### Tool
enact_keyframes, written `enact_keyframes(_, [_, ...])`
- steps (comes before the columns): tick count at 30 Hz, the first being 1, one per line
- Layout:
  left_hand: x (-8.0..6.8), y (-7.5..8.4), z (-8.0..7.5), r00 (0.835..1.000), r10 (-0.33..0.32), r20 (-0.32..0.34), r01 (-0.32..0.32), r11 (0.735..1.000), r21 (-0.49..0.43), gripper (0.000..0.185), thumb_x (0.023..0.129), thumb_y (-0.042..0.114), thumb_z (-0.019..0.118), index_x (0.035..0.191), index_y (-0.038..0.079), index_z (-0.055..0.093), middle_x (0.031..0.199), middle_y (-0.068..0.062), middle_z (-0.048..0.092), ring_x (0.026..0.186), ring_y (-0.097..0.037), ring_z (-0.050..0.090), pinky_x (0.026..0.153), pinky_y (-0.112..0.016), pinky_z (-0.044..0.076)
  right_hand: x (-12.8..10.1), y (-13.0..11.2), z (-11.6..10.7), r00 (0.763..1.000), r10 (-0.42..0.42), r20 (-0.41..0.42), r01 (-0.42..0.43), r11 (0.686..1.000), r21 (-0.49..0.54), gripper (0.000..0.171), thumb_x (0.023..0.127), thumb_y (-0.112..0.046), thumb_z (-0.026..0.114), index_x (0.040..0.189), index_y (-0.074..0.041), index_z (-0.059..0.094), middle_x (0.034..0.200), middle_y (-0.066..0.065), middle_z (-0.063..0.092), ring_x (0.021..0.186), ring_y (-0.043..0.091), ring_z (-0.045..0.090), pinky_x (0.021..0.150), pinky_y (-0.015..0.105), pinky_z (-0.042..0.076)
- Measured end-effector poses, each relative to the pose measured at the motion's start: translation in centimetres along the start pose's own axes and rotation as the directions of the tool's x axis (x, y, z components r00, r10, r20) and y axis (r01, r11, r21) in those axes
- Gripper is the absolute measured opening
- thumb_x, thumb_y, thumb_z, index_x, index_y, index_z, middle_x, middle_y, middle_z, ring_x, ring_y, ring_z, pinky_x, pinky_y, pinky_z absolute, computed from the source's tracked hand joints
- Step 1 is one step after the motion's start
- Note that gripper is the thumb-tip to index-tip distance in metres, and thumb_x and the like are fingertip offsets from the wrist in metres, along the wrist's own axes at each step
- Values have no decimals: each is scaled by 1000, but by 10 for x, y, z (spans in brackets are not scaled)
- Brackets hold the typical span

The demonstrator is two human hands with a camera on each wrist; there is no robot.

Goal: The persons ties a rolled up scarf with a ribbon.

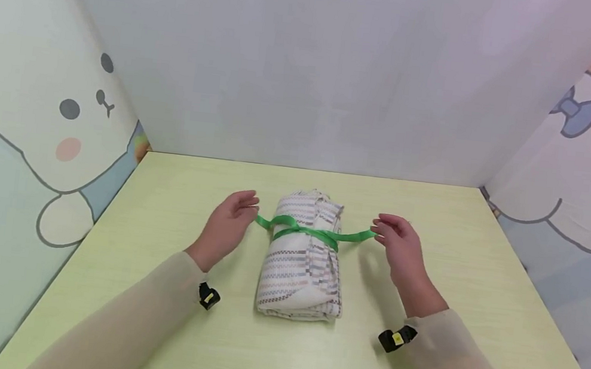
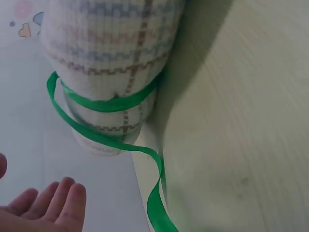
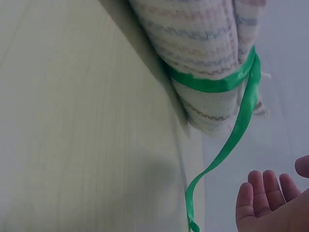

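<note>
Setting: pale yellow-green table (image 1: 161, 327) enclosed on three sides by cartoon-printed panels, a bear panel (image 1: 39, 97) at 9 o'clock.

Item 1: rolled striped towel (image 1: 301, 269), lying at the table's centre, long axis running 12 to 6. A green ribbon (image 1: 312, 232) circles its upper half and crosses on top; one tail runs toward 9 o'clock, the other toward 3.

Item 2: left hand (image 1: 227, 225), just beside the roll at 9 o'clock. The head view puts its fingertips at the ribbon tail, but the wrist view shows the fingers (image 2: 58, 203) loose and spread, gripping nothing.

Item 3: right hand (image 1: 399, 246), at 3 o'clock, likewise relaxed, fingers (image 3: 263, 193) apart from the ribbon.

Risk, as judged: with neither tail held taut, the crossing may slacken and the towel unroll.

Surroundings: black wrist straps (image 1: 397, 338) on both sleeves; nothing stands between hands and roll.
</note>
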State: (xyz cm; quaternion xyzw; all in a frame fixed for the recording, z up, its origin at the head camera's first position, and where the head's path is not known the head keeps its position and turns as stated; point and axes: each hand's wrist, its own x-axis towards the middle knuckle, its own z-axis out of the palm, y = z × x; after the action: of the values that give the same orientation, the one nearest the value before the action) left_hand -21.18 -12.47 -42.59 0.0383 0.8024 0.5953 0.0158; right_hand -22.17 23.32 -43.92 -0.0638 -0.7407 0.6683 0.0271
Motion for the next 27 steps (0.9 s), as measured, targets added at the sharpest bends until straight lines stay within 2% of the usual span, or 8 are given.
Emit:
enact_keyframes(5, [11, 4, 14, 989, 35, 142, -63, 979, 195, 45, 107, 27, 57, 150, 15, 50, 142, -2, 57, 130, -22, 54, 109, -45, 45, 1, -3, 11, 989, -59, 133, 83, 979, -187, 37, 108, -18, 56, 139, 1, 54, 137, 22, 58, 124, 29, 57, 102, 38, 47])
enact_keyframes(8, [16, 13, 20, 978, 40, 204, -96, 958, 271, 45, 107, 30, 59, 149, 17, 52, 140, 2, 58, 128, -22, 54, 108, -45, 45, 2, -7, 18, 972, -104, 210, 171, 927, -335, 36, 106, -20, 59, 137, -1, 57, 131, 16, 61, 122, 29, 56, 101, 43, 46])
enact_keyframes(11, [22, 23, 25, 966, 34, 257, -122, 933, 338, 45, 106, 34, 60, 148, 20, 53, 139, 4, 57, 130, -21, 52, 108, -46, 44, 3, -10, 27, 944, -146, 297, 268, 864, -427, 36, 105, -21, 62, 135, -3, 59, 126, 13, 63, 118, 30, 57, 103, 48, 46])
enact_keyframes(15, [31, 30, 31, 939, 21, 342, -188, 867, 462, 46, 105, 37, 61, 148, 20, 53, 137, 4, 57, 131, -21, 51, 108, -43, 44, 4, -15, 35, 901, -164, 402, 359, 800, -480, 29, 103, -22, 66, 126, -6, 63, 118, 8, 65, 112, 27, 60, 101, 49, 47])
enact_keyframes(17, [36, 30, 33, 928, 6, 372, -212, 832, 514, 44, 104, 37, 62, 144, 19, 55, 130, 4, 58, 124, -20, 54, 103, -40, 46, 6, -17, 38, 885, -152, 440, 384, 773, -506, 23, 102, -23, 68, 120, -9, 64, 113, 5, 65, 107, 24, 61, 97, 48, 48])
enact_keyframes(19, [41, 29, 32, 922, -20, 386, -209, 814, 543, 38, 103, 37, 64, 135, 18, 59, 118, 1, 60, 110, -20, 57, 93, -37, 48, 8, -20, 39, 872, -122, 475, 394, 750, -531, 18, 102, -25, 69, 114, -12, 64, 108, 2, 65, 102, 22, 60, 91, 45, 49])
enact_keyframes(23, [46, 24, 27, 912, -85, 400, -165, 820, 548, 21, 102, 36, 68, 109, 17, 63, 93, -3, 59, 83, -19, 55, 72, -33, 45, 14, -22, 43, 834, -57, 548, 418, 714, -561, 14, 102, -26, 68, 107, -14, 63, 102, 0, 64, 94, 20, 59, 79, 40, 50])
enact_keyframes(27, [48, 19, 19, 894, -120, 431, -127, 856, 501, 21, 102, 34, 67, 96, 15, 63, 85, -2, 59, 73, -17, 54, 65, -32, 45, 18, -24, 45, 799, -6, 601, 427, 708, -562, 11, 104, -25, 65, 102, -14, 62, 95, 2, 61, 86, 20, 55, 73, 39, 47])
